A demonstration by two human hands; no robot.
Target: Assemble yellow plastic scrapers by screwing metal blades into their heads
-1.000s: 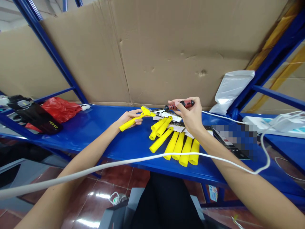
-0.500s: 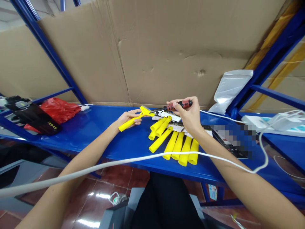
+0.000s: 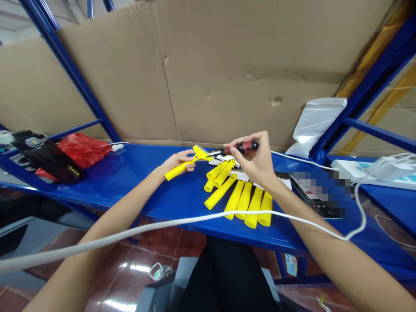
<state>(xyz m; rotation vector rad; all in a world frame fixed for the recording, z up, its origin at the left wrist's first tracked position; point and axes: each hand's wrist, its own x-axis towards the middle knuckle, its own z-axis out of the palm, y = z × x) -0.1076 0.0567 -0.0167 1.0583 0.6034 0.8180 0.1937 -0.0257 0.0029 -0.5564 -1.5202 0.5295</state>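
Note:
My left hand point(image 3: 178, 163) is closed around a yellow scraper point(image 3: 177, 170), whose wide head points up and to the right. In my right hand point(image 3: 255, 158) is a screwdriver point(image 3: 240, 148) with a red and black handle, held nearly level. Its shaft reaches left to the scraper's head; whether the tip sits in a screw is too small to tell. Below and right of the head lie several more yellow scrapers point(image 3: 221, 192), handles fanned toward the front edge. White pieces point(image 3: 241, 174) and dark strips lie at their far ends, partly behind my right hand.
A white cable point(image 3: 182, 222) crosses in front of the blue table point(image 3: 139, 160). A black bottle point(image 3: 48, 160) and red plastic bag point(image 3: 82, 149) stand at left. A phone-like dark device point(image 3: 318, 199) lies at right, near a white power strip point(image 3: 383, 173). Cardboard point(image 3: 227, 78) walls the back.
The screwdriver's handle has turned and shifted slightly left and down, with my right fingers moving along it. The scraper stays in my left hand; the whole view has shifted slightly.

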